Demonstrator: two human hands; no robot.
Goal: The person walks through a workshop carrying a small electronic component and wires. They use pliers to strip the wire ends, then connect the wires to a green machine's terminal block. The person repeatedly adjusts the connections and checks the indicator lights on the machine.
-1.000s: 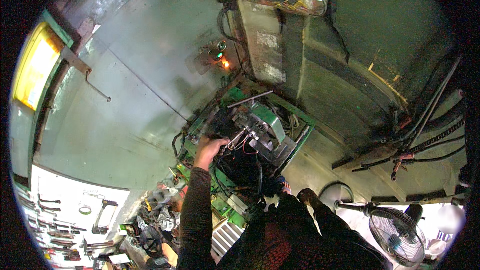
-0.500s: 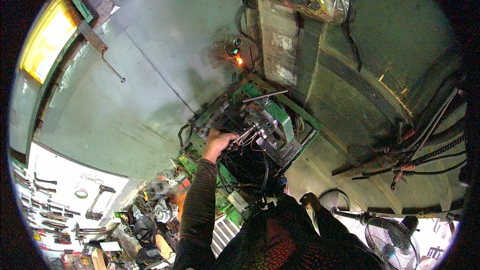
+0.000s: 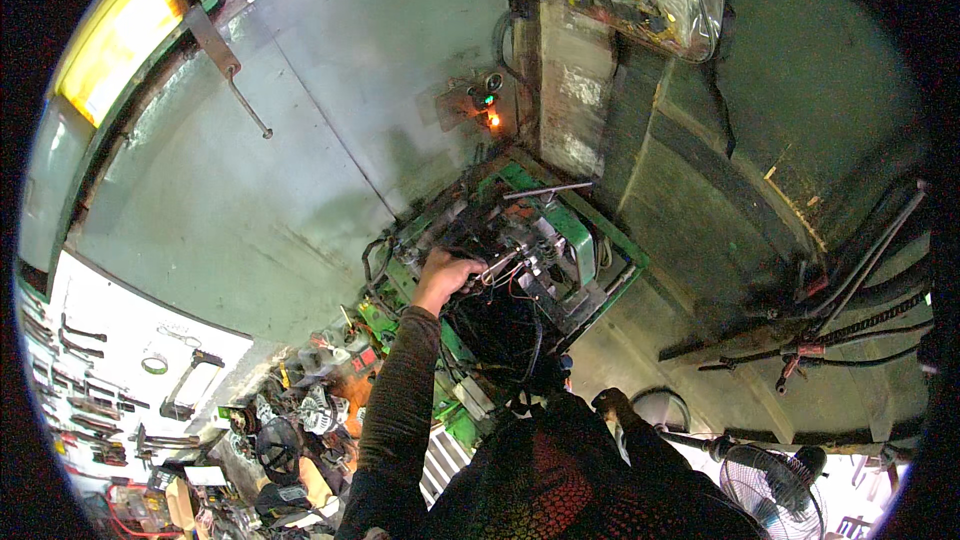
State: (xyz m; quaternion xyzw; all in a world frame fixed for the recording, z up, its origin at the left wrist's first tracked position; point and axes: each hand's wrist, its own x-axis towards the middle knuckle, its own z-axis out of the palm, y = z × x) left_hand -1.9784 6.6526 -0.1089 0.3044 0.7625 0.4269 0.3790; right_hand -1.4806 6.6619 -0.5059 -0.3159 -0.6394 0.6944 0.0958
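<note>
My left hand (image 3: 445, 278) reaches into the open top of a green-framed machine (image 3: 622, 285). Its fingers are curled around a slim, shiny metal tool (image 3: 503, 266), whose exact kind I cannot make out. The tool's far end lies against the metal mechanism (image 3: 545, 250) inside the frame, beside thin light-coloured wires. A loose-looking metal bar (image 3: 548, 190) slants across the frame's far side. Lower right, close to my body, my right hand (image 3: 610, 402) is in shadow. Its fingers are too dark to read.
Behind the machine, a grey metal wall (image 3: 330, 130) carries lit green and orange indicator lamps (image 3: 493, 120). A clear plastic bag (image 3: 690, 10) hangs above. Hoses (image 3: 870, 340) run at right, above a fan (image 3: 765, 490). Tools hang on a white board (image 3: 130, 350); parts (image 3: 320, 410) are piled lower left.
The view has shifted slightly, so the wall and lamps sit lower and further right. My left hand stays in the machine with the metal tool, at nearly the same place.
</note>
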